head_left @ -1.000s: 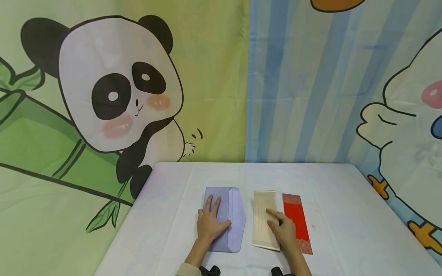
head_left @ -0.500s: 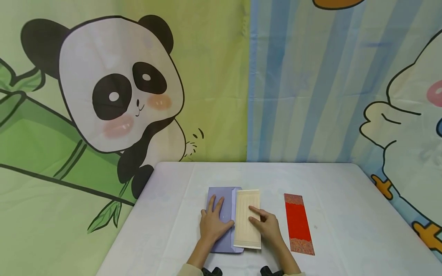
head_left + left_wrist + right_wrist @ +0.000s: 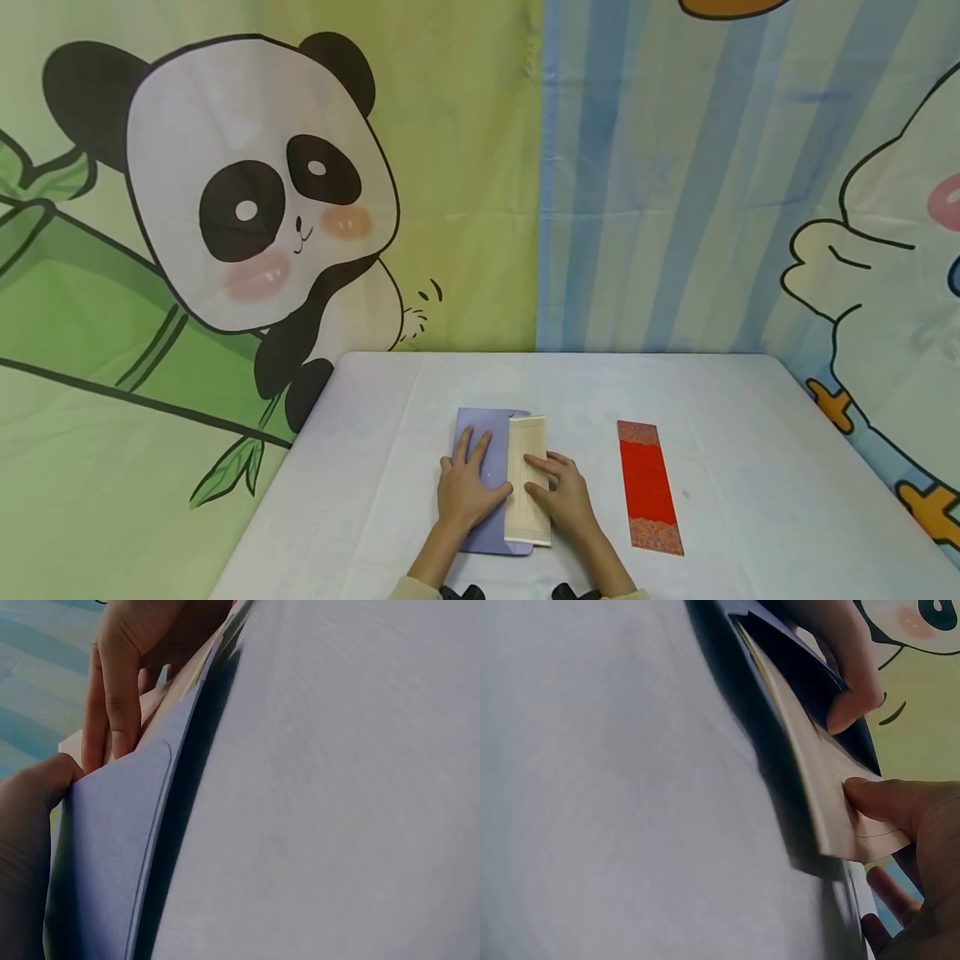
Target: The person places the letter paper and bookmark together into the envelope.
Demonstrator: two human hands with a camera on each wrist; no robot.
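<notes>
A pale purple envelope (image 3: 495, 467) lies on the table under my left hand (image 3: 463, 493), whose fingers are spread across its face. In the right wrist view, the left thumb hooks the envelope's edge and its mouth gapes dark. A cream, lined, folded sheet of paper (image 3: 519, 512) reaches partly into that mouth, its left part hidden by the envelope. My right hand (image 3: 568, 497) holds the sheet by its outer side, the thumb (image 3: 870, 796) on its upper face. Two right fingers (image 3: 112, 712) bend down onto it in the left wrist view.
To the right of the hands, a red strip (image 3: 649, 485) with patterned ends lies flat on the white-covered table (image 3: 720, 450). Behind the table hang cloths printed with a panda (image 3: 262, 208) and blue stripes. Black wrist-camera mounts show at the bottom edge.
My right hand has moved left with the cream sheet, from beside the red strip to the envelope, partly into its mouth. The left hand has stayed on the envelope, shifting slightly right.
</notes>
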